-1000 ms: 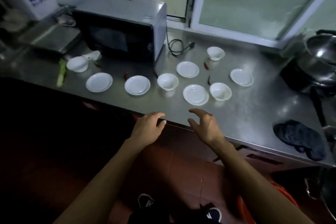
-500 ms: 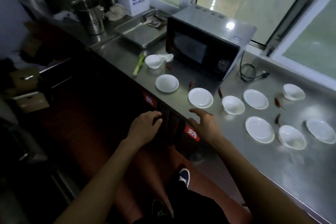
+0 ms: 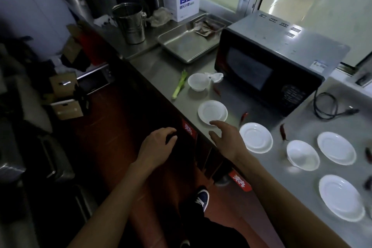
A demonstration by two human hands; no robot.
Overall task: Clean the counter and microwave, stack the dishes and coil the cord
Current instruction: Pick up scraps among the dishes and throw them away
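Note:
A black and silver microwave (image 3: pixel 267 66) stands on the steel counter (image 3: pixel 302 177), its black cord (image 3: pixel 326 106) lying loose to its right. White plates (image 3: pixel 212 112) (image 3: pixel 255 137) (image 3: pixel 336 148) (image 3: pixel 341 197) and white bowls (image 3: pixel 198 81) (image 3: pixel 303 155) are spread over the counter. Red chillies (image 3: pixel 244 116) (image 3: pixel 282 132) and a green stalk (image 3: pixel 179 86) lie between them. My right hand (image 3: pixel 227 139) hovers open at the counter edge, fingertips touching the near rim of the leftmost plate. My left hand (image 3: pixel 157 145) hangs loosely curled off the counter, holding nothing.
A steel tray (image 3: pixel 185 44), a metal bucket (image 3: pixel 129 22) and a white box marked 1996 (image 3: pixel 183 4) stand at the counter's far left end. A crumpled white tissue (image 3: pixel 215 76) lies by the microwave. Dark cabinets and cardboard boxes (image 3: pixel 66 96) fill the left.
My view has swung left along the counter, bringing the tray, bucket and box into sight. My right hand has reached forward to the leftmost plate's rim; my left hand stays off the counter.

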